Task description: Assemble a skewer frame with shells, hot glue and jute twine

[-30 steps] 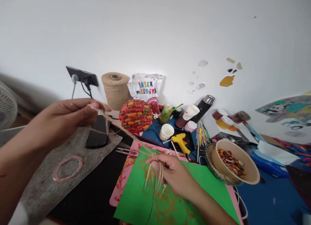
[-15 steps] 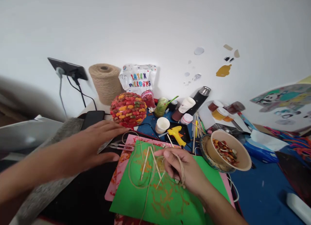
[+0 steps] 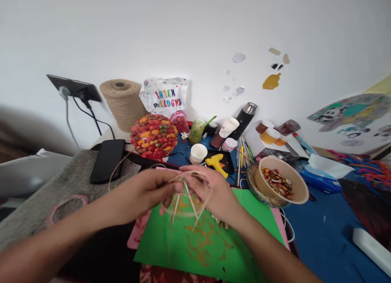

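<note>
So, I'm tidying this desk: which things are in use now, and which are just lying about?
In use: left hand, right hand, twine, sticks, green sheet.
Lying about: twine spool, phone, glue gun, seed bowl, balloon bag.

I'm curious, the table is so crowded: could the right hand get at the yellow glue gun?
Probably yes. The glue gun lies just beyond the right hand with nothing between them, though that hand is pinching sticks and twine.
</note>
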Available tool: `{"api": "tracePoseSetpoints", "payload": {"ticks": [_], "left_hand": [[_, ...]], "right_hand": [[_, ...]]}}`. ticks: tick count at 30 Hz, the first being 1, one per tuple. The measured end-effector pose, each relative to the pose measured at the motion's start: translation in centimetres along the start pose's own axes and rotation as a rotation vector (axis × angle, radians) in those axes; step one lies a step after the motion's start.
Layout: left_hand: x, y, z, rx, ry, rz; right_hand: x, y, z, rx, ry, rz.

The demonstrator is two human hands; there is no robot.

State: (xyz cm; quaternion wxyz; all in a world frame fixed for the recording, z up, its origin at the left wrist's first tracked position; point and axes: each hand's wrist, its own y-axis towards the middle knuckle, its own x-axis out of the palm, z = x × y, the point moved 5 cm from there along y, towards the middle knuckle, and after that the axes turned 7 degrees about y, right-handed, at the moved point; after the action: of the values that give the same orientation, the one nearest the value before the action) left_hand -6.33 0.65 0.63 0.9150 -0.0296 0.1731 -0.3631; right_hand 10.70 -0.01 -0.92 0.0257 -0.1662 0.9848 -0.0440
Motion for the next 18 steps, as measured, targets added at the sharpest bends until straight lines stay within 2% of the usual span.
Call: {"api": "tracePoseSetpoints", "payload": {"ticks": [4, 8, 13, 16, 18], "left_hand": [[-3.0, -0.9, 0.9, -0.04, -0.268, 0.183], [-2.9, -0.6, 1.5, 0.012, -0.39, 0.216], [-2.1, -0.3, 1.4, -0.009, -0.415, 0.242], [-2.5, -0.7, 1.3, -0.055, -0.371, 0.273], [-3.5, -1.2, 1.3, -0.068, -0.279, 0.305]], "right_hand": [[-1.3, -0.4, 2.4, 0.092, 0.103, 0.107], [0.7, -1.1, 3.9, 0.111, 0.151, 0.013], [3.2, -0.8, 4.3, 0.061, 0.155, -0.051], [3.3, -0.9, 4.1, 0.033, 0.049, -0.065], [2.6, -1.5, 4.0, 0.061, 0.042, -0.063]]}}
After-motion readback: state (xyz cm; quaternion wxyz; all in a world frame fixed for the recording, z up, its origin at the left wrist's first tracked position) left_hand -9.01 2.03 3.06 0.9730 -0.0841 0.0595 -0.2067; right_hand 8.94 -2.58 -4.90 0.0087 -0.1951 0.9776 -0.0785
